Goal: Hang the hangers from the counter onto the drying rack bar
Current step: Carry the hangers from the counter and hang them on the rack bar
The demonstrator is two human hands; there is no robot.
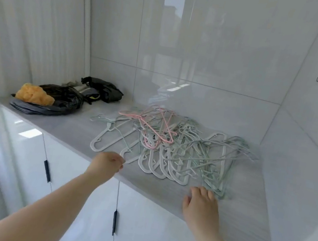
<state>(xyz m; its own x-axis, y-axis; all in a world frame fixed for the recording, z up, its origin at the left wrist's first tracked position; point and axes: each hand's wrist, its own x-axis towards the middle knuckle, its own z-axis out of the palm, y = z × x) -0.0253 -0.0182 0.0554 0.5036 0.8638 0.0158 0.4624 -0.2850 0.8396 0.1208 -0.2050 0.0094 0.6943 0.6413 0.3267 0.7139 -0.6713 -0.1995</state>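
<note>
A tangled pile of plastic hangers lies on the grey counter: white, pale green and a few pink ones. My left hand reaches over the counter's front edge, its fingertips close to the end of a white hanger; whether they touch it is unclear. My right hand lies flat over the counter, fingers straight, just short of the pale green hangers at the pile's near right corner. Neither hand holds anything. The drying rack bar is out of view.
A black plastic bag with an orange cloth and dark bundles sit at the counter's back left. Glossy tiled walls close the back and right. White cabinet doors with black handles stand below the counter.
</note>
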